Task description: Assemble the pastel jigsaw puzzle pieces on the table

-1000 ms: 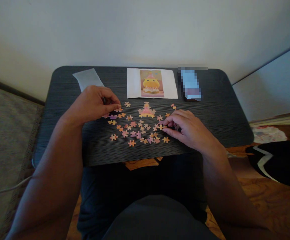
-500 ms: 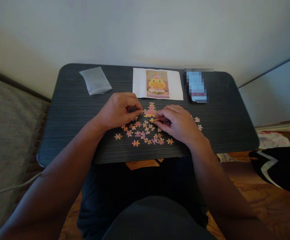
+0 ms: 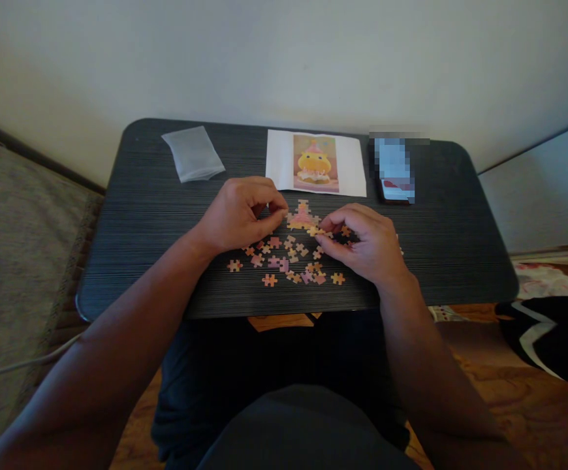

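A partly joined jigsaw section [image 3: 303, 217], pink and yellow, lies in the middle of the table. At its left edge is my left hand [image 3: 247, 214], thumb and forefinger pinched together; whatever may be between the tips is too small to make out. From the right, my right hand [image 3: 369, 241] grips a yellow puzzle piece [image 3: 314, 231] between thumb and fingers, close by the section's lower right edge. Several loose puzzle pieces [image 3: 284, 264] in pink, orange and yellow are spread below, and some are partly hidden by my right hand.
Behind the section lies a paper sheet [image 3: 279, 160] with a printed picture of a yellow character and a cake. A clear plastic bag [image 3: 194, 155] is at the back left, a phone [image 3: 392, 170] at the back right. The dark table [image 3: 137, 215] meets a wall [image 3: 264, 59].
My right hand has shifted slightly rightward along the section's lower edge with the yellow puzzle piece. My left hand keeps its pinch at the left edge. The whole view has moved a little.
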A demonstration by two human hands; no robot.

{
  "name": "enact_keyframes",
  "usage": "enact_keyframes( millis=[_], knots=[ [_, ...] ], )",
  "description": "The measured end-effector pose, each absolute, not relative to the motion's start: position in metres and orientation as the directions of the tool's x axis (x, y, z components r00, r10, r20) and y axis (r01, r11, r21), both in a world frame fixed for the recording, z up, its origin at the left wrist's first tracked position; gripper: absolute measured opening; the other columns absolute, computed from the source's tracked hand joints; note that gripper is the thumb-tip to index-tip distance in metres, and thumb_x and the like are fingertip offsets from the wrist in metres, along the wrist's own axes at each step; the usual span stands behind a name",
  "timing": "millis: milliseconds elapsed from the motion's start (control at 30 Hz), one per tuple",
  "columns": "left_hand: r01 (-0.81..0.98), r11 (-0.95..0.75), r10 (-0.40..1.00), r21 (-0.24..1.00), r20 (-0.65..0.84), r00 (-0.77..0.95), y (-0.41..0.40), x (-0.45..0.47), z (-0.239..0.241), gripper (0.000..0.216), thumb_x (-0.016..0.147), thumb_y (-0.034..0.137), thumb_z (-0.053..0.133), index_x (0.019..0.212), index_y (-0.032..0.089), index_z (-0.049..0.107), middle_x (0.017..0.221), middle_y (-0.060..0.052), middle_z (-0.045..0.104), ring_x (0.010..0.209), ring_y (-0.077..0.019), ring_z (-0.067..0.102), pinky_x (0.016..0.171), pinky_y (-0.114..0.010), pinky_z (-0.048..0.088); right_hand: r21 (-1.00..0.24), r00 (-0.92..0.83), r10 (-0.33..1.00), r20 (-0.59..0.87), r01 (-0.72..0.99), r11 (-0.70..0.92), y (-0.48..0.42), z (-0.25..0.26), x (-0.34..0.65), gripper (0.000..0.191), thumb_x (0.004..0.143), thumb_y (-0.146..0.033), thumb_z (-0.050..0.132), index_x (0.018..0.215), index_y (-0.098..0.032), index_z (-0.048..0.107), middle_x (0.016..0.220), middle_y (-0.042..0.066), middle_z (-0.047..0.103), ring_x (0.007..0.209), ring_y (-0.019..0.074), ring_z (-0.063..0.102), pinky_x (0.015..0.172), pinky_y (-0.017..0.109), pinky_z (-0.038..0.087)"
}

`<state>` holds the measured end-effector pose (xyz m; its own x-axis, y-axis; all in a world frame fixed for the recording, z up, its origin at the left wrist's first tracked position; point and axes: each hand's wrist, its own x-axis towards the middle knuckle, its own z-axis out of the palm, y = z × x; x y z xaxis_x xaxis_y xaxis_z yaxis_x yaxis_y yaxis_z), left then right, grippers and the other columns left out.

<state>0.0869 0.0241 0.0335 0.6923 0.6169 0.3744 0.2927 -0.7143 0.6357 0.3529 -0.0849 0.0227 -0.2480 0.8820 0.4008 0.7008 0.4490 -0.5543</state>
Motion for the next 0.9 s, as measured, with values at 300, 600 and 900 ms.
enact_keyframes(
  millis=[300,600,900],
  knots=[
    [0.395,-0.722,0.629,0.568,0.301,0.716,0.034,0.08,0.029,0.015,0.095,0.027,0.068,0.089,0.021,0.08,0.081,-0.002,0.07,0.073,-0.0155,0.061,0.067,-0.032,0.045,-0.555,-0.291,0.917,0.272,0.732,0.397,-0.091,0.022,0.361,0.002,0.099,-0.029,0.077,0.1,-0.028,0.077,0.097,0.002,0.082,0.092,0.0244,0.076,0.095,0.045,0.056],
    [0.413,-0.701,0.608,0.581,0.185,0.772,0.035,0.079,0.033,0.018,0.094,0.031,0.067,0.085,0.021,0.079,0.083,-0.004,0.072,0.075,-0.0164,0.062,0.072,-0.032,0.044,-0.536,-0.292,0.915,0.279,0.743,0.4,-0.097,0.021,0.369,0.008,0.1,-0.032,0.076,0.106,-0.031,0.082,0.098,0.001,0.084,0.092,0.0242,0.078,0.095,0.046,0.057],
    [0.457,-0.676,0.608,0.578,0.089,0.789,0.04,0.071,0.036,0.02,0.091,0.038,0.07,0.088,0.021,0.08,0.086,-0.005,0.073,0.077,-0.0177,0.063,0.071,-0.032,0.043,-0.506,-0.3,0.897,0.323,0.746,0.432,-0.118,0.02,0.383,0.015,0.101,-0.026,0.077,0.114,-0.03,0.084,0.103,0.002,0.085,0.098,0.0254,0.078,0.09,0.045,0.056]
  ],
)
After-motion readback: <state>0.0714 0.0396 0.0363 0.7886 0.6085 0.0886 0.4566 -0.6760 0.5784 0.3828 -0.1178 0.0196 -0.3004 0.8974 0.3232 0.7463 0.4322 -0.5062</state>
